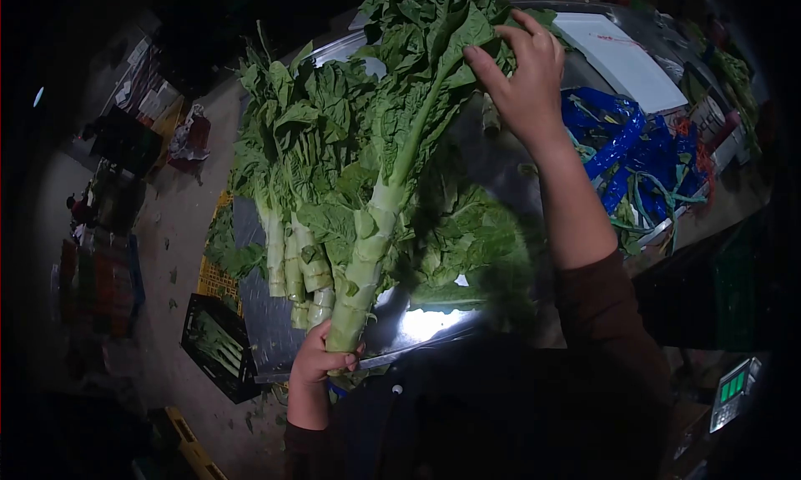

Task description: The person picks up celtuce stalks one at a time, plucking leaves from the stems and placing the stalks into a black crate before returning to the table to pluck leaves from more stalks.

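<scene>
A thick pale-green celtuce stem (365,259) with a large leafy top (434,58) stands tilted in front of me. My left hand (324,352) is closed round its cut lower end. My right hand (526,75) is up at the leaves, thumb and fingers apart and bent, the thumb tip against a leaf. To the left, several more celtuces (292,171) lie side by side on the metal table (275,338), trimmed ends toward me. Loose celtuce leaves (476,238) lie on the table to the right of the held stem.
Blue strapping and cords (638,146) are heaped at the right, below a white tray (622,58). A black crate (219,346) holding pale stalks is on the floor at left, near a yellow crate (221,267). A scale with a lit green display (734,388) is at lower right.
</scene>
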Demonstrator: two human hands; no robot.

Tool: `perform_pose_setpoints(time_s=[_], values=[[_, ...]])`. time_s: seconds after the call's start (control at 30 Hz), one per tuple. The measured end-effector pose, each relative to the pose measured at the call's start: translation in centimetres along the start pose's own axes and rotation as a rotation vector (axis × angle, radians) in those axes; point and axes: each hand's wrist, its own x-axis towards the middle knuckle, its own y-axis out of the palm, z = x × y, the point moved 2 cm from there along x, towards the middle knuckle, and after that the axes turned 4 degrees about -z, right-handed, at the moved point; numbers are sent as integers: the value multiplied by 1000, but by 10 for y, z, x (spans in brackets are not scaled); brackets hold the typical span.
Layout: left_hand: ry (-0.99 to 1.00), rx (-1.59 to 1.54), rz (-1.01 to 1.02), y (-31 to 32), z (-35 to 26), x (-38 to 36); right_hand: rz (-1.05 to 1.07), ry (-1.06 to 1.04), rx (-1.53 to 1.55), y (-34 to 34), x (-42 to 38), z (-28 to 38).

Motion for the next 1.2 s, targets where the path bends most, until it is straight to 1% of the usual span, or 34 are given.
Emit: perform_pose_setpoints(time_s=[0.03, 0.07, 0.1, 0.17, 0.2, 0.23, 0.3, 0.37, 0.43, 0.47, 0.53, 0.57, 0.63, 0.67, 0.73, 0.77, 0.83, 0.87, 0.9, 0.93, 0.97, 1.0, 1.07, 1.1, 1.17, 1.2], values=[[2, 27, -18, 2, -2, 1, 128, -38, 40, 8, -4, -5], [-2, 22, -26, 2, -1, 2, 84, 35, 209, -1, 2, 14], [10, 32, -43, 1, 1, 4, 92, 35, 218, -6, -2, 17], [24, 32, -70, 4, 3, 8, 191, 594, 1033, -8, -12, 17], [26, -15, -94, 6, 2, 10, 259, 659, 1323, -20, -10, 31], [28, -62, -119, 7, 2, 12, 269, 661, 1334, -30, -19, 40], [48, -134, -109, 8, 1, 17, 444, 782, 1564, -42, -41, 57], [80, -204, -102, 9, 0, 18, 629, 718, 1590, -49, -72, 71], [92, -248, -98, 10, -2, 18, 607, 296, 1315, -41, -104, 81], [104, -253, -107, 10, -2, 18, 611, 284, 1327, -40, -118, 79], [106, -127, -192, 7, -3, 16, 984, 52, 980, -41, -141, 72], [111, -131, -197, 7, -4, 15, 986, 46, 984, -45, -142, 77], [137, 1, -274, 9, -9, 15, 1387, 204, 848, -47, -147, 84], [143, -1, -270, 8, -8, 14, 1385, 199, 843, -44, -148, 81], [156, 293, -456, -3, -10, 9, 848, -16, 698, -34, -140, 73], [161, 296, -451, -4, -12, 7, 842, -17, 694, -29, -131, 69], [167, 393, -546, -2, -14, -4, 663, 326, 636, -20, -105, 51], [162, 398, -535, -1, -12, -7, 577, 367, 639, -15, -91, 46], [203, 438, -549, 0, -12, -10, 489, 403, 642, -7, -78, 42], [246, 476, -564, -1, -11, -14, 429, 382, 607, 4, -68, 39], [243, 480, -556, -3, -8, -17, 371, 361, 572, 12, -61, 38], [254, 515, -562, -6, -4, -20, 370, 366, 564, 13, -51, 42], [262, 553, -558, -8, -1, -26, 479, 434, 490, 12, -31, 52], [269, 586, -558, -8, -1, -28, 478, 436, 481, 15, -29, 54], [274, 618, -544, -6, -1, -33, 500, 287, 230, 18, -27, 55], [284, 659, -569, -6, -1, -36, 465, 274, 226, 26, -32, 48]])
